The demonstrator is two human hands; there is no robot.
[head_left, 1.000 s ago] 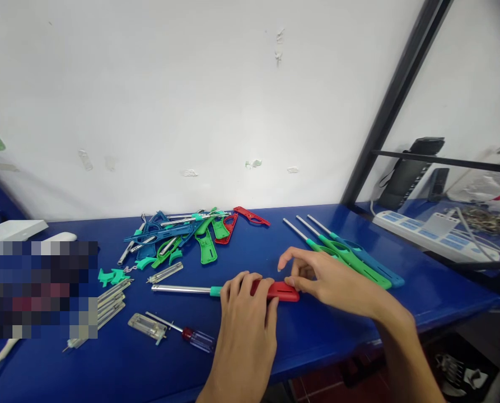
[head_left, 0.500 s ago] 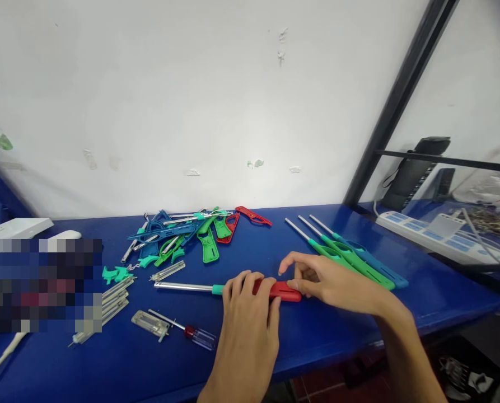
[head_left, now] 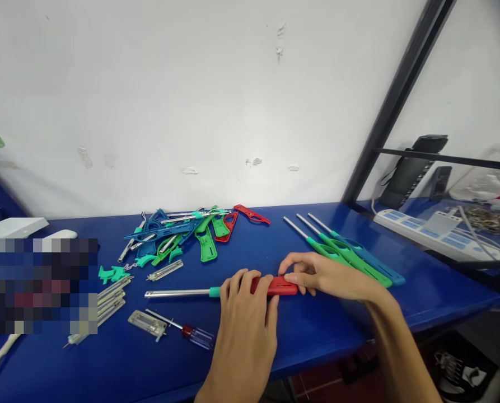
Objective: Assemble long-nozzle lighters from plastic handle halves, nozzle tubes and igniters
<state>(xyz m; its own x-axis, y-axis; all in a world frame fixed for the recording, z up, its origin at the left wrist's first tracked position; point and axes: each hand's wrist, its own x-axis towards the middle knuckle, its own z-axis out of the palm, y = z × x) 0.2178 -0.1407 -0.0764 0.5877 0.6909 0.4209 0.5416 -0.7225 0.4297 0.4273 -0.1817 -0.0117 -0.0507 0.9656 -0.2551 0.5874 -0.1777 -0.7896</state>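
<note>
Two hands on red lighter [head_left: 282, 286], frame centre: left hand [head_left: 247, 319] gripping its body, right hand [head_left: 317, 275] pinching the end. Screwdriver [head_left: 197, 337] lower left of centre.

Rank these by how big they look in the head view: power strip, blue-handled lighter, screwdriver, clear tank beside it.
1. Power strip
2. Blue-handled lighter
3. Screwdriver and clear tank: longer versus broader, too close to rank

The left hand [head_left: 248, 319] lies palm-down, fingers bent; the right hand [head_left: 312, 273] seems to pinch, thumb extended.
</note>
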